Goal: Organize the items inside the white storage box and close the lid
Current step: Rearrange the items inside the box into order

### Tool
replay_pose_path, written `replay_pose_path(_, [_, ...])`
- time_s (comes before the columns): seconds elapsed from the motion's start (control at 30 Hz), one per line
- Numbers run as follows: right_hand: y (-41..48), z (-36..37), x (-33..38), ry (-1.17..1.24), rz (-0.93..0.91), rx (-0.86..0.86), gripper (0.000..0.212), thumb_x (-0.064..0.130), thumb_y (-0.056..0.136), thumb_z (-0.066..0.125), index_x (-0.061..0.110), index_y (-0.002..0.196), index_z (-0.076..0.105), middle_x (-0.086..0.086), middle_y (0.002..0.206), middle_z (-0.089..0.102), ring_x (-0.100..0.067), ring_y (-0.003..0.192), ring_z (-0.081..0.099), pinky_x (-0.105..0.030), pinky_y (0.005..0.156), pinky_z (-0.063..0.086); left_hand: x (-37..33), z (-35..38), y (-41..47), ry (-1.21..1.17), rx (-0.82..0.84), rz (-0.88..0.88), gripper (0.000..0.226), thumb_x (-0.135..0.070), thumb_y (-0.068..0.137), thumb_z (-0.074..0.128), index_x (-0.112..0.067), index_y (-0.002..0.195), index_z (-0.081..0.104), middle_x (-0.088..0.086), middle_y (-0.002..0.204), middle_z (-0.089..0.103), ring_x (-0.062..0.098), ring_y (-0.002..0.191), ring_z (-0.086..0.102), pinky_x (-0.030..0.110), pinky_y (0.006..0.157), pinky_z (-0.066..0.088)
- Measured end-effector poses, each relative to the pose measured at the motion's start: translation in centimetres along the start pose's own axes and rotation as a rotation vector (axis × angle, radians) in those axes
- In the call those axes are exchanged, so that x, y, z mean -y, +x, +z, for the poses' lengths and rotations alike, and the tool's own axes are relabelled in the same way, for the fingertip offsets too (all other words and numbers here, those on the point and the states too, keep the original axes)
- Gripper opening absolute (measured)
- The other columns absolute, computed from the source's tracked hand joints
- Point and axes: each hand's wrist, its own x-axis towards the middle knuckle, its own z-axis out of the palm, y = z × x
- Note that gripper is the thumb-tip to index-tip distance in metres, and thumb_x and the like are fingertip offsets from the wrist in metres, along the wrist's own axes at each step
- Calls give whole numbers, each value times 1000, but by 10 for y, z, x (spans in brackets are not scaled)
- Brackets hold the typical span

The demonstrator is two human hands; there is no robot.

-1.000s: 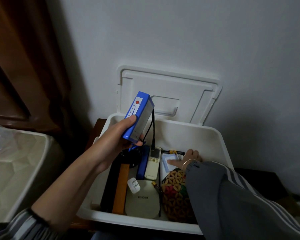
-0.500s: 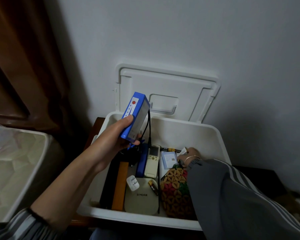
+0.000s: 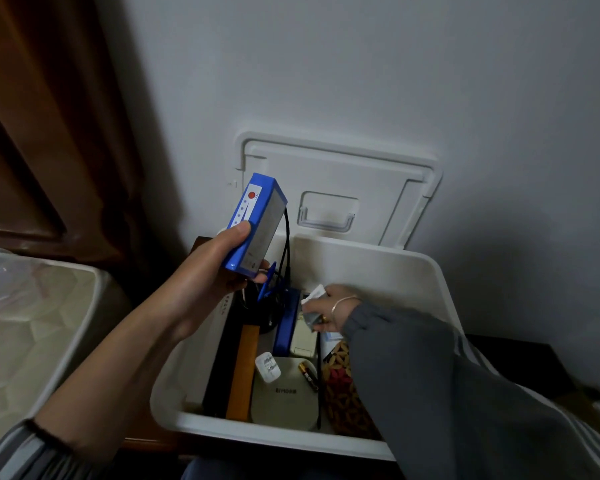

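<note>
Head view: the white box (image 3: 440, 282) sits open against the wall. Its lid (image 3: 333, 168) stands upright behind the far edge, so closing looks some way off. Inside, a black-and-orange case (image 3: 243, 368) lies along the left wall. A beige round device (image 3: 284, 400) sits at the near edge, and a patterned pouch (image 3: 340, 386) lies to its right, partly under the sleeve.

The left hand (image 3: 208, 271) still holds the blue pack (image 3: 257, 220) above the far left corner, fingers curled round its lower end. A black cable (image 3: 286, 237) trails from the pack down into the box.

The right hand (image 3: 329, 306) is what has changed. A second ago it lay flat on a card deeper in the box. Now it has lifted toward the middle and pinches small white and grey packets (image 3: 314, 294). I judge sorting is mid-way, with loose bits being gathered first. A plug (image 3: 268, 368) and a battery (image 3: 308, 375) rest on the device.
</note>
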Motion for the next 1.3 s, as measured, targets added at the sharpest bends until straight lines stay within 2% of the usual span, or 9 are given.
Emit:
replay_pose_path(0.2, [2,25,-23,-540,-182,129,67,36,85,66,13,140,36,-12,140,44,-27,125,48,-35,102,43,3,5,-2,-17,-10,-8,46,-58,73,58,-30,109,62,0,94,70,11,74,69,17,63,55])
replay_pose_path(0.33, [-7,-3,-11,-638,-246,143,61,42,94,50,12,145,34,-9,149,38,-24,135,39,-32,111,33,11,13,3,53,5,-53,48,-63,73,60,-33,109,65,2,88,73,15,77,70,22,70,55])
replay_pose_path(0.5, [-50,-49,22,51,-255,79,49,49,99,29,16,96,65,-15,118,65,-23,105,62,-35,93,46,21,42,10,110,-6,-105,62,-77,60,66,-32,102,66,4,93,75,18,86,73,26,76,52])
replay_pose_path(0.7, [-92,-88,45,386,-243,178,79,80,71,36,16,107,65,-5,102,74,-20,97,69,-40,80,51,24,103,24,625,-57,-101,63,-75,71,57,-28,111,47,-6,97,62,13,81,67,32,75,56])
replay_pose_path(0.8, [-102,-95,38,451,-298,128,65,59,66,62,12,112,64,-7,98,74,-21,89,72,-36,65,59,36,137,26,1000,-78,47,61,-72,75,55,-22,109,44,-2,98,56,17,86,57,36,71,51])
replay_pose_path(0.93, [-96,-115,18,421,-379,-141,25,13,89,61,5,113,60,-11,96,69,-25,84,68,-34,61,60,54,160,32,990,57,190,64,-68,79,55,-19,119,43,-6,101,50,14,85,53,29,67,45])
replay_pose_path(1.07, [-88,-150,2,566,-427,-333,24,9,90,57,11,113,56,-6,97,64,-21,83,63,-35,61,58,65,154,42,827,265,213,54,-58,89,49,-27,133,45,-9,116,54,6,97,57,27,82,50])
replay_pose_path(1.2, [-87,-181,-9,728,-507,-464,19,18,91,57,17,110,58,2,96,65,-12,80,64,-23,52,53,93,136,65,1097,31,271,20,-20,96,47,-12,108,61,3,106,60,19,93,59,38,81,50])
replay_pose_path(1.3, [-90,-195,-10,878,-562,-518,19,21,91,57,17,109,58,2,93,66,-7,71,69,-22,52,54,121,135,82,1362,173,251,18,-18,94,48,-13,105,60,5,109,59,24,100,57,35,85,44])
